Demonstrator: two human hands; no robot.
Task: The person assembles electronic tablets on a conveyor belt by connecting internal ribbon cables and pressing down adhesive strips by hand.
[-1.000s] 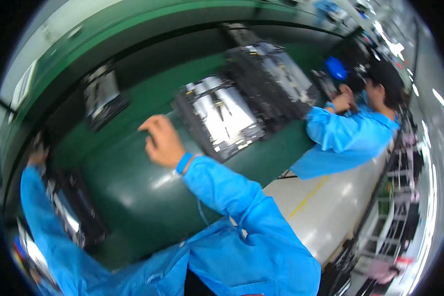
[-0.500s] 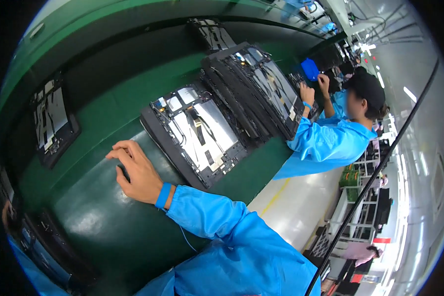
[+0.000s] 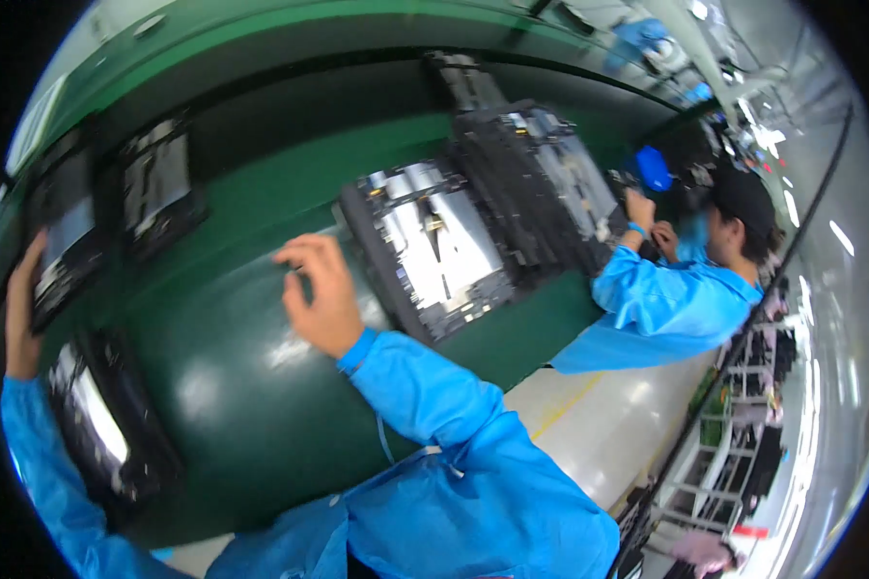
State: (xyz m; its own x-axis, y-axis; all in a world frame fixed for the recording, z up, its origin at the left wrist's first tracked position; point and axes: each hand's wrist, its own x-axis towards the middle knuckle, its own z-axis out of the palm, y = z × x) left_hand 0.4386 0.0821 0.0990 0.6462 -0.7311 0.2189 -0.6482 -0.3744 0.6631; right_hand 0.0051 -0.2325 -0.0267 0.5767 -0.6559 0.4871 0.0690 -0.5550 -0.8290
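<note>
A: Head view, left hand (image 3: 25,299)?
B: Gripping an opened electronic unit (image 3: 70,217), tabletop (image 3: 241,415) far left; long axis runs away from wearer, inner face showing, details blurred.
A: Right hand (image 3: 323,294)?
B: Empty, fingers half-curled, beside stacked units (image 3: 444,241).
A: Obstacles?
B: Second unit (image 3: 159,188) just right; third unit (image 3: 97,405) nearer wearer.

No readable word, number or sign along the green workbench (image 3: 227,400).
Small pale marks on the black-and-silver unit (image 3: 454,246) in the middle and a red patch (image 3: 751,532) by the racks (image 3: 716,473) at right blur beyond reading from here.
</note>
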